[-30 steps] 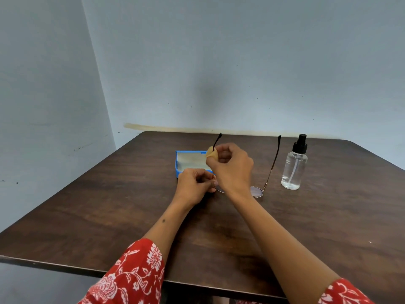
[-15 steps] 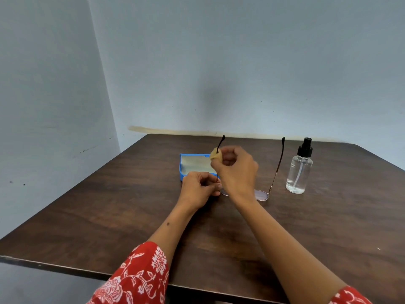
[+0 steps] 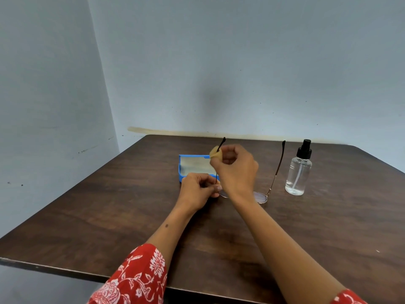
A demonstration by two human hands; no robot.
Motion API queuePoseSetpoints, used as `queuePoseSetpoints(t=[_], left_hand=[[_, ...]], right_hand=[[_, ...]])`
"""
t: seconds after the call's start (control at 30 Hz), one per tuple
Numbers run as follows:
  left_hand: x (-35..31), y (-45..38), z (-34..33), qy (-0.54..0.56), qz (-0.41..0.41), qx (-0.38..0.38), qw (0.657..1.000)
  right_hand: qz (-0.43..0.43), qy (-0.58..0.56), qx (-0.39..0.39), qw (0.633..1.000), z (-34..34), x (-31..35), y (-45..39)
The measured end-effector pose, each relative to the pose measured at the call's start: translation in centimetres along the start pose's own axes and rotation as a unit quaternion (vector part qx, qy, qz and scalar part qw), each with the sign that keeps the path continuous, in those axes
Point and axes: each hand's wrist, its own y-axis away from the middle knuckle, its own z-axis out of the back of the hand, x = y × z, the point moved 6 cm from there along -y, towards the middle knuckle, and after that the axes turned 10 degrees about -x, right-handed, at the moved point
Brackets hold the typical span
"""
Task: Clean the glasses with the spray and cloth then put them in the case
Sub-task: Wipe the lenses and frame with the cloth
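Glasses [image 3: 260, 197] lenses toward person, temples pointing away, left hand [image 3: 200, 189] pinching frame, right hand [image 3: 235, 167] pinching cloth [image 3: 213, 152] on temple

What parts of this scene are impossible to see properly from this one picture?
Head view only:
- The left lens of the glasses: mostly behind the right hand and wrist.
- The yellow cloth: only a small bunched bit shows beyond the fingers.
- The blue case: its near right corner sits behind both hands; any lid is unseen.
- The left hand: exactly what its fingertips pinch is too small to tell.
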Motion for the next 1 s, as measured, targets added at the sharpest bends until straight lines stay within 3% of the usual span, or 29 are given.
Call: queuePoseSetpoints(t=[0.13,0.37,0.67,1.0], left_hand=[[-0.3,0.1,0.1,-0.008,-0.007,0.004,1.0],[0.2,0.0,0.0,0.005,0.006,-0.005,1.0],[-0.1,-0.1,0.1,-0.02,-0.013,0.003,1.0],[0.2,0.0,-0.1,-0.005,0.006,-0.004,1.0]], right_hand=[[-0.02,0.044,0.027,0.998,-0.1,-1.3,0.4],[0.031,-0.032,-0.005,0.999,0.3,1.7,-0.8],[-0.01,0.072,0.033,0.997,-0.3,-1.6,0.4],[0.022,-0.007,-0.011,1.0,0.4,2.0,-0.7]])
